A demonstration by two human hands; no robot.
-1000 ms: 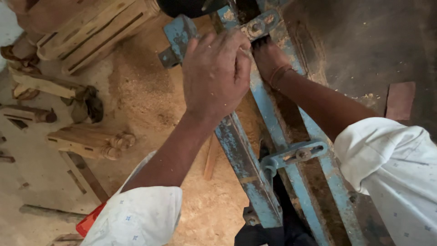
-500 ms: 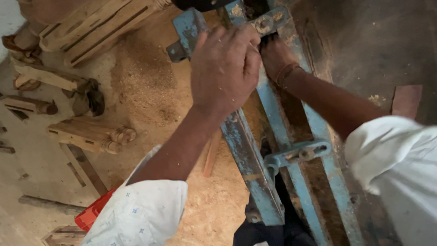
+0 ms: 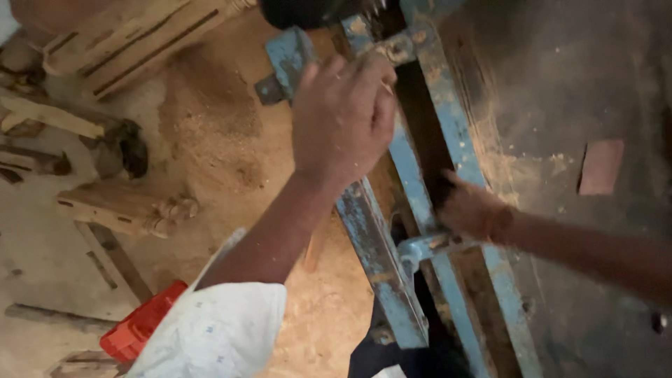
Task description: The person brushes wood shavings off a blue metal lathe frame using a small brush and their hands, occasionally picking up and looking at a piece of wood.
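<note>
1. Up near the top of the view, the left hand is curled over the upper end of a blue metal frame, its fingers bent against a rusty bracket there; the grip looks closed, but what it has hold of, if anything, is hidden under the knuckles
2. Lower and to the right, the right hand reaches into the dark gap between the two blue rails of the frame, just above a pale metal clamp; motion blur hides the fingers, so I cannot tell whether that grip is open or closed
3. The frame runs slantwise from the top middle down to the bottom edge, its paint chipped and dusted with wood shavings
4. Left of the frame, sawdust lies heaped on the floor
5. Carved wooden pieces lie scattered over the floor, well apart from both hands, and a long slotted one lies at the top left
6. A red plastic thing shows beside the white sleeve of the left arm
7. A small reddish block lies on the dark surface to the right
</note>
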